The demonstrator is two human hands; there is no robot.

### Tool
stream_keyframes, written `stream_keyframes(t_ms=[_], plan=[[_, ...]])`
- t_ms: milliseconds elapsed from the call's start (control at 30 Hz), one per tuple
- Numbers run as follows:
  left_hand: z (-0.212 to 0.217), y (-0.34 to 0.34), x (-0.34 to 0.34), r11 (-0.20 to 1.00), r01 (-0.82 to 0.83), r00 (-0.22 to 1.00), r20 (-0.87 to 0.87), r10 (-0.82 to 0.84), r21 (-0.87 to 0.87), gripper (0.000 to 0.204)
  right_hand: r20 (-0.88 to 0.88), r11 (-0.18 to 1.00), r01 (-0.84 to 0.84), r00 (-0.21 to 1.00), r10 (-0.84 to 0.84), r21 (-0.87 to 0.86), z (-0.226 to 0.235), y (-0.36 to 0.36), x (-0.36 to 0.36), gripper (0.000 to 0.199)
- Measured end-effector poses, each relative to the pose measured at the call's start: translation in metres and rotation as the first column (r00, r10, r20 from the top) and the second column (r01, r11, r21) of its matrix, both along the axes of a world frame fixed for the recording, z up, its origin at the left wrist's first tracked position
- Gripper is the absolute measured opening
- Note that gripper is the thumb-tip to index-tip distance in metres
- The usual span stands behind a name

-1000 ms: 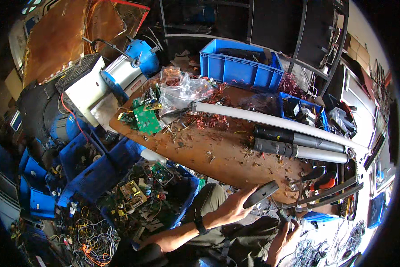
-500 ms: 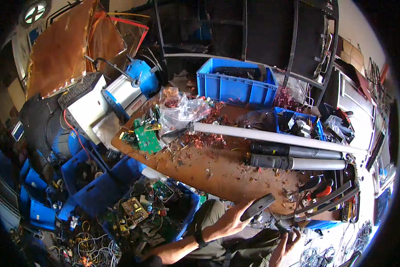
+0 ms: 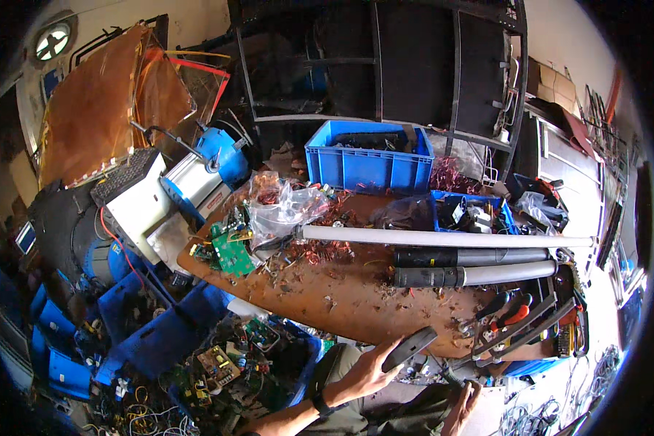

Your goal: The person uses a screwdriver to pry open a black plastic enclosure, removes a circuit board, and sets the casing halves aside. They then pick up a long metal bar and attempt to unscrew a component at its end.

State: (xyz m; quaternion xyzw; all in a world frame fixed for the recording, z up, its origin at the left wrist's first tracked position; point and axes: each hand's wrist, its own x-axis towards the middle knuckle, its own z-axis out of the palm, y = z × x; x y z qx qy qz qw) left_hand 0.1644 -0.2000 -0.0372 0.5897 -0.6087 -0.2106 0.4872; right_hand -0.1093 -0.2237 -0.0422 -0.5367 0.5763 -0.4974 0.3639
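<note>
My left hand comes up from the lower edge, with a dark band round its wrist. It grips a flat, rounded black piece by its near end, holding it tilted above my lap at the front edge of the table. To the right, my right hand is closed, its fingers curled. A thin, dark greenish thing shows at its fingertips, too small to name. The hands are apart, and the right one does not touch the black piece.
On the brown table lie a long white tube, dark cylinders, a green circuit board and red-handled pliers. A blue crate stands behind. Bins of electronic scrap and tangled cables fill the lower left.
The whole view has shifted and tilted slightly, so the table's things sit lower and further left. The left hand still grips the black piece; the right hand appears a little lower.
</note>
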Motion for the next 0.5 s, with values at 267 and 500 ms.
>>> stream_keyframes(t_ms=[267, 500], plan=[[-0.009, -0.005, 0.001, 0.999, -0.017, 0.999, 0.042, 0.019, -0.029, 0.071, -0.138, 0.978, -0.138, 0.983, 0.117, -0.156, -0.011, 0.003, -0.006, 0.038], [-0.003, -0.001, 0.001, 0.999, -0.014, 0.999, 0.043, 0.016, -0.049, 0.071, 0.253, 0.998, -0.066, 0.966, 0.059, 0.020, 0.000, -0.002, 0.001, 0.037]])
